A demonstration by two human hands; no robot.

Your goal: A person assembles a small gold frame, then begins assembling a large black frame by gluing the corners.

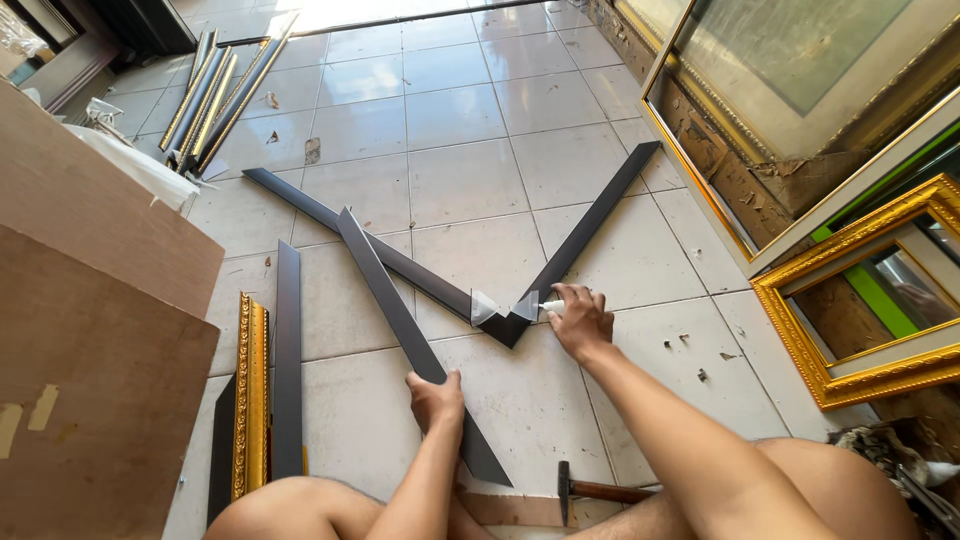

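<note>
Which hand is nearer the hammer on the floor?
Left. The left hand grips a dark frame strip just up and left of the hammer; the right hand is farther up, holding a small white tube at the mitred corner.

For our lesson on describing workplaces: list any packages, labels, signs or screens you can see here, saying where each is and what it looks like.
None of these shows in the view.
Nearest in kind: brown board sheets at the left edge, with strips of pale tape.
Small white tube in the right hand, tip at the mitred corner of the dark frame mouldings; any label is too small to tell.
Left hand grips a loose dark moulding.
</note>
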